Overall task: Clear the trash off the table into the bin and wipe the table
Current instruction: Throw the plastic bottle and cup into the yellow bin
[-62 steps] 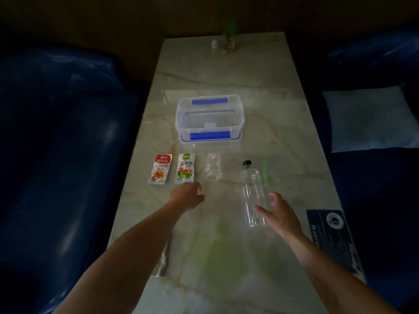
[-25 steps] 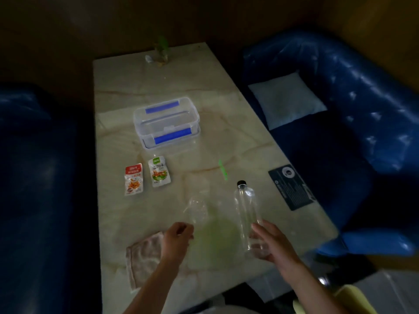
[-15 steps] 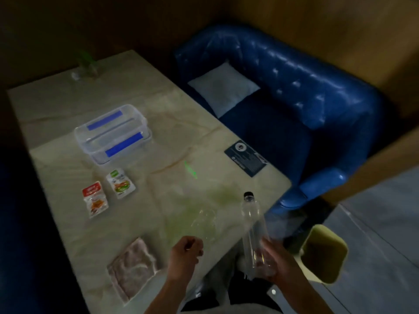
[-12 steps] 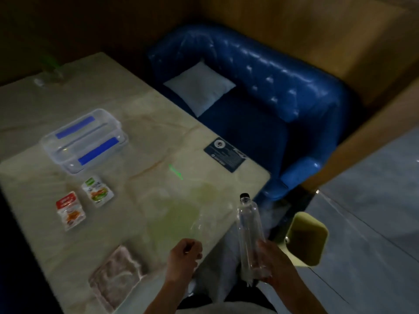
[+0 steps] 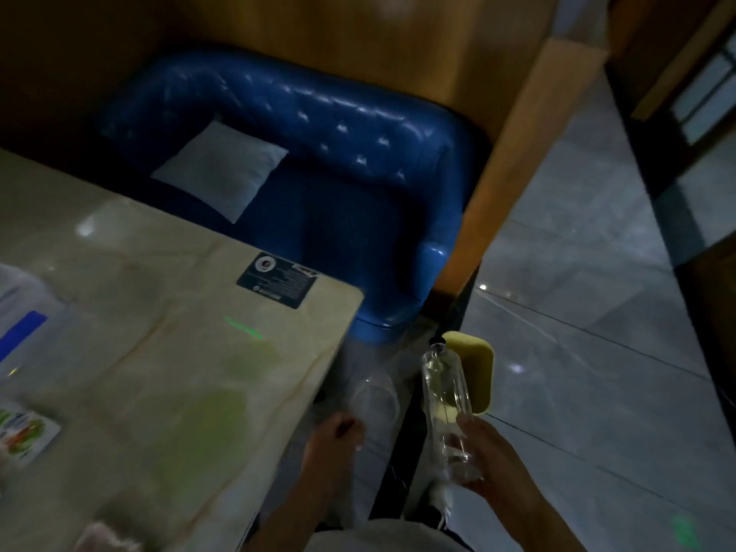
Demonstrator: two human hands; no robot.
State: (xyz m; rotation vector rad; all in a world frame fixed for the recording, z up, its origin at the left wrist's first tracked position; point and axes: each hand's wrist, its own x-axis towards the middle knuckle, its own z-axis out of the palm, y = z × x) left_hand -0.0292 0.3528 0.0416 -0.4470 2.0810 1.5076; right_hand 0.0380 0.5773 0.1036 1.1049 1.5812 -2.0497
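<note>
My right hand (image 5: 492, 462) grips the base of an empty clear plastic bottle (image 5: 444, 392), whose neck points at a yellow bin (image 5: 480, 372) on the floor. My left hand (image 5: 332, 444) holds a clear plastic cup (image 5: 374, 396) just off the marble table's (image 5: 167, 364) near corner, left of the bottle. A green-and-white snack packet (image 5: 24, 430) lies at the table's left edge of view. A corner of a pinkish cloth (image 5: 99, 537) shows at the bottom.
A clear box with a blue strip (image 5: 20, 320) sits at the far left. A dark card (image 5: 276, 278) lies near the table's right edge. A blue sofa (image 5: 338, 161) with a white cushion (image 5: 221, 169) stands beyond the table. Grey tiled floor (image 5: 597, 352) spreads right.
My view has swung right toward the floor and bin. Both hands have carried the cup and the bottle off the table edge, and the bottle now hangs in front of the bin.
</note>
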